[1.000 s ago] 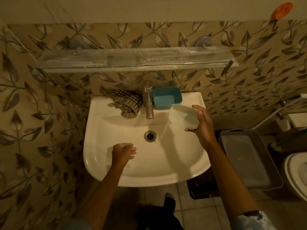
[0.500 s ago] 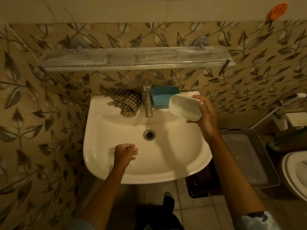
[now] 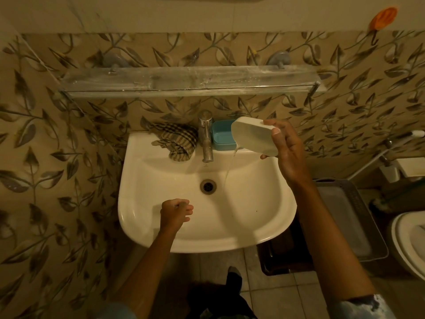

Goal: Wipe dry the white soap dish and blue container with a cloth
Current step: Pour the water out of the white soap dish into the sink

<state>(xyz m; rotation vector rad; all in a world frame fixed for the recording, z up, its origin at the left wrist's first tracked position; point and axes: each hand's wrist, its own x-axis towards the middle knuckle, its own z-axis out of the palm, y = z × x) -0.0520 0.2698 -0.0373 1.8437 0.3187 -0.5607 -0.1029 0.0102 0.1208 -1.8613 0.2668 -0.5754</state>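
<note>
My right hand [image 3: 285, 153] grips the white soap dish [image 3: 253, 135], tilted on its side above the sink's back right rim, with a thin trickle of water falling from it into the basin. The blue container [image 3: 222, 134] stands open side up on the rim just right of the tap, partly hidden behind the dish. A checked cloth [image 3: 177, 141] lies bunched on the rim left of the tap. My left hand [image 3: 176, 211] hovers over the front left of the basin, fingers curled in with nothing in them.
The white sink [image 3: 264, 226] has a metal tap [image 3: 205, 137] at the back and a drain [image 3: 208, 186] in the middle. A glass shelf [image 3: 184, 82] projects from the wall above. A grey tray [image 3: 349, 215] and a toilet [image 3: 409, 240] stand to the right.
My right hand has lifted the white soap dish up and back toward the wall, now in front of the blue container, tilting it more. My left hand has barely moved.
</note>
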